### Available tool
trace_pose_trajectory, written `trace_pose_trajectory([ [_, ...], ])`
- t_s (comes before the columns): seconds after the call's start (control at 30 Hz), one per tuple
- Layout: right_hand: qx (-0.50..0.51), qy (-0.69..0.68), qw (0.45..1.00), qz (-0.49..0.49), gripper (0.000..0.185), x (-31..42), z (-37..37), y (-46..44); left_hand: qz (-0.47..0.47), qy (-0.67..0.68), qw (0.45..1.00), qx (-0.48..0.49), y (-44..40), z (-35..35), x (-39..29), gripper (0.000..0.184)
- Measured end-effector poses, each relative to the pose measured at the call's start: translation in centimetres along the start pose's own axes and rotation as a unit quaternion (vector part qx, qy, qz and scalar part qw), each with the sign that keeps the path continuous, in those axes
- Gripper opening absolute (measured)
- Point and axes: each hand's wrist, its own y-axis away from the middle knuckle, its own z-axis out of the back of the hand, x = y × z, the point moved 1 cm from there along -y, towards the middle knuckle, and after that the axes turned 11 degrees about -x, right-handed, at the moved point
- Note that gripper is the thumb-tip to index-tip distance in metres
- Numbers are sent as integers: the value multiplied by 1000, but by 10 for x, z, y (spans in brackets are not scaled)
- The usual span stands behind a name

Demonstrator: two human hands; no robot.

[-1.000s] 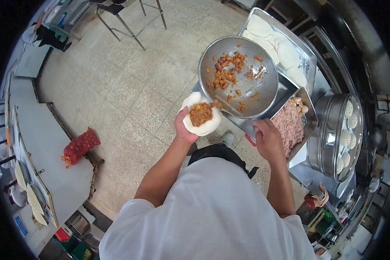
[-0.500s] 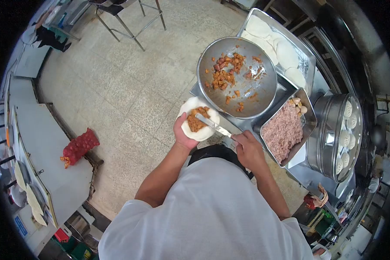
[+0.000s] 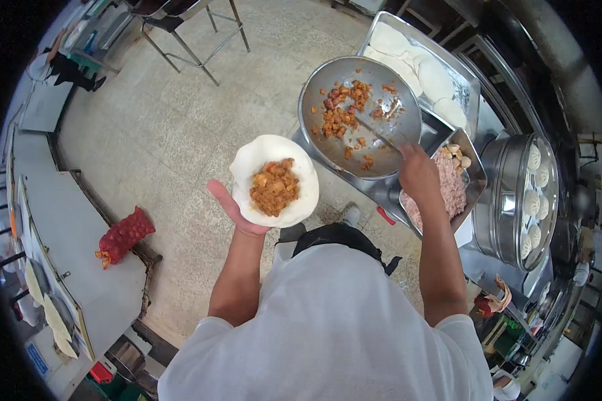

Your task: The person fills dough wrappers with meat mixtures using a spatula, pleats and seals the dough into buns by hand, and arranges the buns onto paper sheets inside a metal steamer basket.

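My left hand [image 3: 237, 212] supports a round white dough wrapper [image 3: 306, 194] from below, thumb stretched out to the side. Orange-brown diced filling [image 3: 274, 187] is heaped in the middle of the wrapper. Over the lower right rim of a large steel bowl [image 3: 398, 157], my right hand [image 3: 420, 175] is closed around a metal spatula [image 3: 376, 132], whose far end reaches down to the filling in the bowl. Chunks of the same filling [image 3: 344, 110] lie scattered inside. Under my right forearm sits a steel pan of pink minced meat [image 3: 451, 190], with pale round pieces [image 3: 456, 157] at one end.
A tray [image 3: 471, 87] of flat dough rounds stands behind the bowl. To the right is a steel steamer [image 3: 491, 200] holding several pleated buns [image 3: 532, 202]. A red net sack [image 3: 125, 237] lies on the left counter [image 3: 107, 287]. Another person [image 3: 70, 67] is far back left, near a stool [image 3: 194, 50].
My right hand has moved from the wrapper up and right to the bowl, taking the spatula along. The wrapper in my left hand has shifted left and now lies flatter and more open.
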Motion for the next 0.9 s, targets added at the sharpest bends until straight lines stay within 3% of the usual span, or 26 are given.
trace_pose_trajectory([
  [0.1, 28, 37, 999, -11, 31, 12, -12, -18, 61, 71, 995, -30, -1, 19, -12, 113],
  [0.17, 28, 40, 999, -8, 30, 16, -26, -22, 53, -179, 977, -102, 2, 10, -18, 113],
  [0.2, 28, 40, 999, -9, 30, 17, -28, -23, 54, -179, 977, -102, 4, 3, -14, 113],
  [0.27, 32, -7, 999, 34, 29, 23, -32, -23, 6, -19, 999, -27, 10, -10, -7, 109],
  [0.3, 33, -8, 999, 36, 29, 25, -34, -23, -5, -3, 1000, -14, 8, -2, -9, 108],
  [0.4, 26, -17, 999, 37, 30, 28, -35, -20, 24, 23, 996, -82, -3, 22, -14, 108],
  [0.6, 36, -68, 997, 30, 31, 31, -36, -11, 27, 8, 994, -104, -32, 54, 1, 94],
  [0.7, 25, -97, 994, 37, 28, 34, -39, -1, -27, -52, 976, -211, -52, 69, 9, 92],
  [0.9, -27, -191, 980, 39, 25, 36, -46, 21, -40, -55, 975, -212, -70, 64, 19, 92],
])
